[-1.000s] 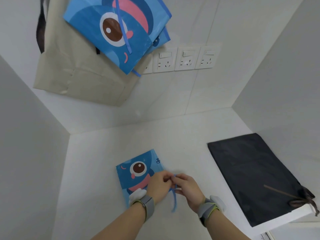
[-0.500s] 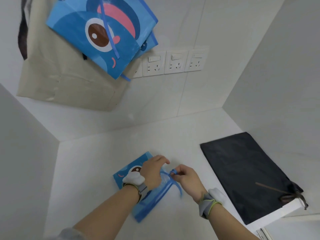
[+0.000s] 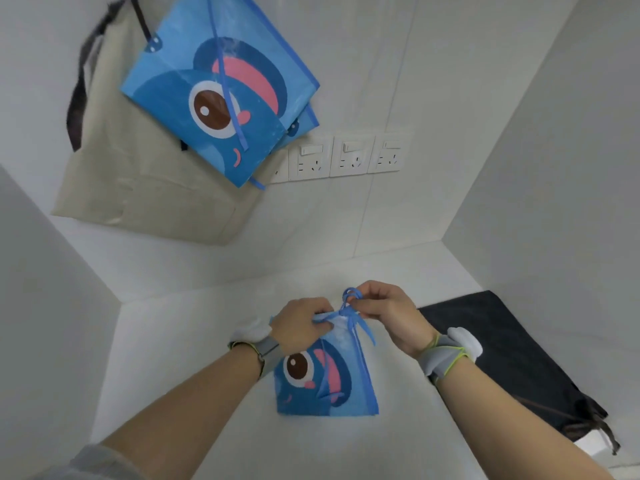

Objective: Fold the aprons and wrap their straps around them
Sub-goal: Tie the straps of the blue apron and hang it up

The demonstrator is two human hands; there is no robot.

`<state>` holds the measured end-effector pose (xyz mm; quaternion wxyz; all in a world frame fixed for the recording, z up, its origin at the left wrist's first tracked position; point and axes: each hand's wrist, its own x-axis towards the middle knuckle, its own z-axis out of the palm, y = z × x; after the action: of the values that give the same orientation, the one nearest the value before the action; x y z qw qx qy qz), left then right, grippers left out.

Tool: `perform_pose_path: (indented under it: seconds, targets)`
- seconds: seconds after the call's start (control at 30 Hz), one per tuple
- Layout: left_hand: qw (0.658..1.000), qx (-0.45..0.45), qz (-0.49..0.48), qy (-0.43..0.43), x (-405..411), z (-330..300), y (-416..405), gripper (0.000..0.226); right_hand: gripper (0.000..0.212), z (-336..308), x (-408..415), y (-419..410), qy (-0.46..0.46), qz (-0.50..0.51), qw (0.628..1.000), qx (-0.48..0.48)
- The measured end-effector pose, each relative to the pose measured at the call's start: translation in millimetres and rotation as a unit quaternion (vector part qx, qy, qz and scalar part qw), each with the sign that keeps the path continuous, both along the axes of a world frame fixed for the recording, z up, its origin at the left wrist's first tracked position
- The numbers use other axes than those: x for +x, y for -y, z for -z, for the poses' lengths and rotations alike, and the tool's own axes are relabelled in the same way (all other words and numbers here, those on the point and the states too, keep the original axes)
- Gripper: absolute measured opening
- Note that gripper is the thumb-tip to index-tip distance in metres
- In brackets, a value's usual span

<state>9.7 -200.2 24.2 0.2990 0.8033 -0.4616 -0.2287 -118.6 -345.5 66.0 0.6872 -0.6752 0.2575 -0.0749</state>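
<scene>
Folded apron [image 3: 325, 382] lifted (both hands); black apron [image 3: 512, 355] beside.

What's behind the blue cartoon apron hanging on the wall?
Behind the hanging blue apron a beige apron with dark straps hangs against the wall, and another blue layer edge peeks out. The hooks and the leftmost wall socket are mostly covered.

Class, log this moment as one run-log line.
step: tying strap | left hand: grips folded blue cartoon apron | right hand: pinches blue strap loop
</scene>
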Motion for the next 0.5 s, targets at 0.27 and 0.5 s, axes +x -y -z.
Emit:
perform_pose_path:
  seconds: [0.27,0.5]
  targets:
    - [0.974,-0.196,-0.107,-0.033,45.0,-140.0,-26.0,0.011,0.008,-156.9,76.6,6.5,0.127,-0.090,0.985,-0.078]
    - [0.955,-0.264,-0.098,0.093,86.4,-264.6,-56.9,0.030,0.018,-275.8,113.5,-4.2,0.213,-0.105,0.960,-0.146]
